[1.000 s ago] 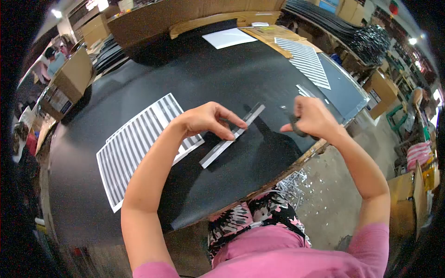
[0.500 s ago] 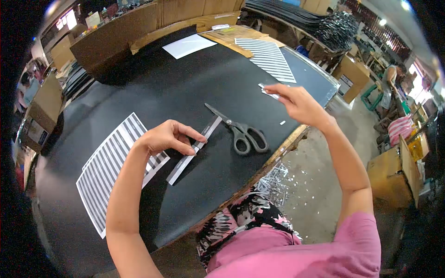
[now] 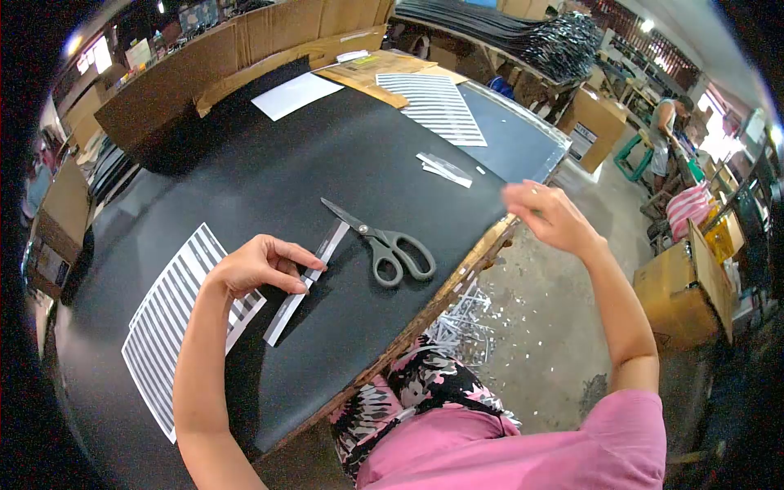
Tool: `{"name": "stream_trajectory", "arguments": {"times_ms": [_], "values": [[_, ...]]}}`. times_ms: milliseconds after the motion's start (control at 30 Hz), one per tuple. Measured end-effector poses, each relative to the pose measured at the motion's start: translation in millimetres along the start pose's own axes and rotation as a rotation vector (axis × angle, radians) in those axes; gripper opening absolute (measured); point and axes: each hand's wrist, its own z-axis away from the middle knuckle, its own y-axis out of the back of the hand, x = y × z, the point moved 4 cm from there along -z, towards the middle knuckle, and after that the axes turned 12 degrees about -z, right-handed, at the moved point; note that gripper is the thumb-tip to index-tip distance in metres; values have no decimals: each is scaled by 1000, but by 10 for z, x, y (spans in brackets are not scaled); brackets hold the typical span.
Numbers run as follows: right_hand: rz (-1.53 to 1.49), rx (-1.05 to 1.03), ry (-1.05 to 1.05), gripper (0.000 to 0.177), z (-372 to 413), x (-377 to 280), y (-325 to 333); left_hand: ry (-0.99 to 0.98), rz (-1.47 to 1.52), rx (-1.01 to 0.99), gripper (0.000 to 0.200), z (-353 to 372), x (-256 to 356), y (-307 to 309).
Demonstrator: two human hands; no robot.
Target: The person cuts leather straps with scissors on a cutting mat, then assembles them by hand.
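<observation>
My left hand [image 3: 265,265] is closed in a pinch on a narrow white-and-grey paper strip [image 3: 286,317], which lies slanted over the black tabletop. Just right of the strip are black-handled scissors [image 3: 380,245], lying with their blades slightly parted and pointing away to the left. Under my left forearm, partly covered, sits a striped paper sheet [image 3: 175,327]. My right hand [image 3: 551,216] hovers at the table's right edge, its fingertips smeared by motion. Nearest to it are a small white scrap [image 3: 480,170] and a little pile of cut strips [image 3: 445,169].
A second striped sheet [image 3: 433,106] and a plain white sheet [image 3: 296,95] lie at the far side. Cardboard [image 3: 245,49] walls the back edge. Paper offcuts [image 3: 461,327] litter the floor below the wooden table edge [image 3: 441,298]. Another person [image 3: 665,135] is in the right background.
My right hand has moved from above the strip pile toward the table's right edge, uncovering the pile. The scrap near that edge no longer shows there. My left hand keeps its pinch; the view has shifted.
</observation>
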Motion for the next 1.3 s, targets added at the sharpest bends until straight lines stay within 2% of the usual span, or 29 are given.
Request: {"name": "stream_trajectory", "arguments": {"times_ms": [133, 300, 433, 533, 600, 667, 733, 800, 867, 967, 1033, 1100, 1133, 1233, 1300], "values": [[12, 73, 46, 36, -302, 518, -266, 14, -6, 6, 41, 15, -1, -1], [73, -107, -53, 44, -450, 799, -533, 6, -27, -6, 41, 4, -13, -4], [47, -127, -124, 47, -114, 557, -480, 4, 19, -3, 39, -3, -33, 0], [79, -72, -55, 43, 289, 196, -357, -6, 4, 24, 40, 9, 13, -9], [67, -204, -78, 37, 448, -8, -205, 8, 5, 23, 40, 27, 55, -10], [64, -231, -158, 33, 471, 44, -19, -14, 10, 7, 39, -1, 9, 2], [60, -252, -237, 30, 355, 208, 62, -17, 3, 0, 39, -10, -17, 9], [-101, 88, -337, 32, 16, 561, 213, -33, -27, 2, 39, -8, -9, 14], [133, 197, -109, 36, -323, 1314, 191, -6, -8, 10, 40, 2, 16, -1], [161, 208, -117, 40, -848, 2046, 122, 13, -10, 13, 41, 10, 27, 2], [298, 151, -252, 44, -1140, 2370, 36, -2, -82, -7, 40, 7, 32, 26], [259, 136, -403, 49, -1301, 2403, -29, 24, -87, -14, 37, 40, 66, 7], [233, 105, -405, 51, -1347, 2616, -77, 41, -39, -14, 37, 58, 85, -2], [209, 114, -438, 51, -1263, 2614, -139, 46, 3, -36, 37, 26, 51, 8], [212, 82, -410, 51, -1080, 2496, -144, -51, -34, -58, 35, 16, 47, 4]]}}
